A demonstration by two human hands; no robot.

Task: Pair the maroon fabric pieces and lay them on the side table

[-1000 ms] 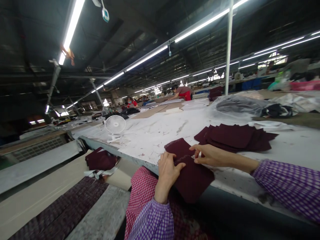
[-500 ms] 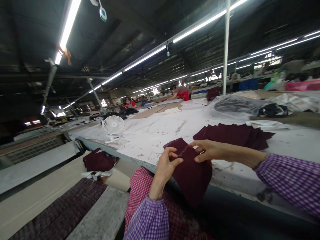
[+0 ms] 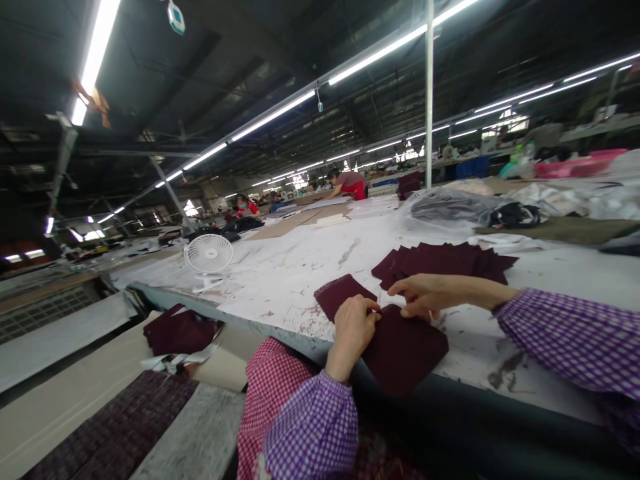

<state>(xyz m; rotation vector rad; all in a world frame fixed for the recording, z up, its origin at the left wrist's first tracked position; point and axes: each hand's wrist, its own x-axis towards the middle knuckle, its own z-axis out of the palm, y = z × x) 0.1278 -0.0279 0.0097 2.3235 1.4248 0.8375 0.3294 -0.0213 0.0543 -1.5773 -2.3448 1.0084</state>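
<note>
A maroon fabric piece hangs partly over the near edge of the white-topped table. My left hand pinches its upper left corner between thumb and fingers. On the upper edge of the same piece, my right hand has its thumb and fingers closed; the fingertips partly hide the cloth. Just beyond my left hand another maroon fabric piece lies flat on the table, with a pale marked edge. Behind my right hand a fanned stack of maroon fabric pieces rests on the table.
A small white fan stands near the table's left edge. Clear plastic wrap and dark cloth lie at the back right. Below the table on the left sits a maroon cloth bundle. Two people in red work farther back.
My left hand has moved right and turned palm down, closer to my right hand. The held piece has swung right and spread out, apart from the one lying on the table.
</note>
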